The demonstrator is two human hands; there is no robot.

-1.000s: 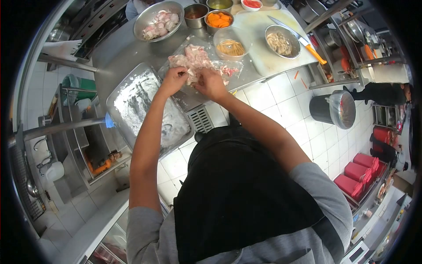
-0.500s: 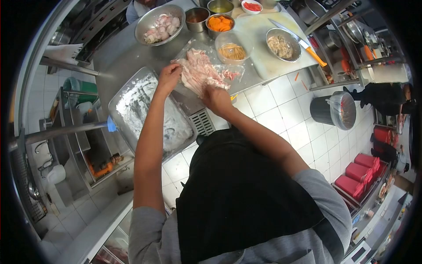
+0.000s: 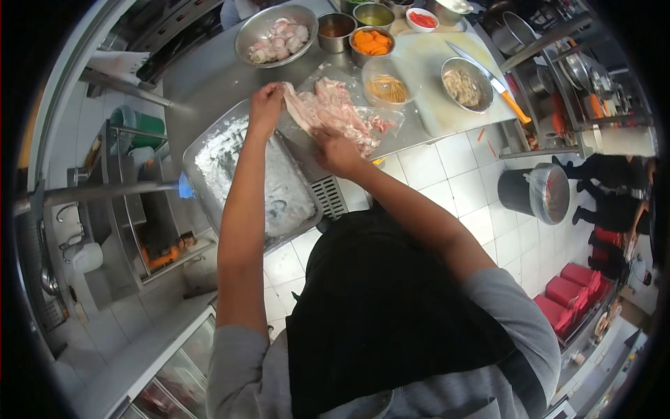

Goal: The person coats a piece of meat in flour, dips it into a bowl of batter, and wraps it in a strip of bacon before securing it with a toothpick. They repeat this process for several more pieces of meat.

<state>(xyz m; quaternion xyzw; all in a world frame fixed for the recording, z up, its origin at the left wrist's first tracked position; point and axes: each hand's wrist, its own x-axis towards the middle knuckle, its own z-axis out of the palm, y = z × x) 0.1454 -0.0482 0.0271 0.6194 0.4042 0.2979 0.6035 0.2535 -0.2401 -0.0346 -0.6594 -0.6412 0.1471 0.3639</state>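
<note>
A floppy, pale pink piece of raw meat [image 3: 342, 115] is spread over a clear plastic sheet [image 3: 325, 71] on the steel table. My left hand [image 3: 266, 110] pinches its upper left end and holds it stretched out. At its lower edge my right hand [image 3: 336, 151] has its fingers curled against the meat; the fingertips are partly hidden. Left of the meat is a metal tray [image 3: 187, 157] of white powder [image 3: 283, 192] that looks like flour. Wooden toothpicks [image 3: 388, 89] lie in a clear tub [image 3: 408, 70] just beyond the meat.
A large bowl [image 3: 241, 47] of raw meat pieces stands at the back, beside pots and orange slices [image 3: 372, 43]. On the right, a cutting board [image 3: 434, 119] bears a bowl of greyish filling [image 3: 462, 88] and an orange-handled knife [image 3: 515, 106]. A bin [image 3: 516, 190] stands on the floor.
The meat's left end is now drawn out further to the left in my left hand. My right hand has shifted left along the lower edge. The whole view has moved slightly.
</note>
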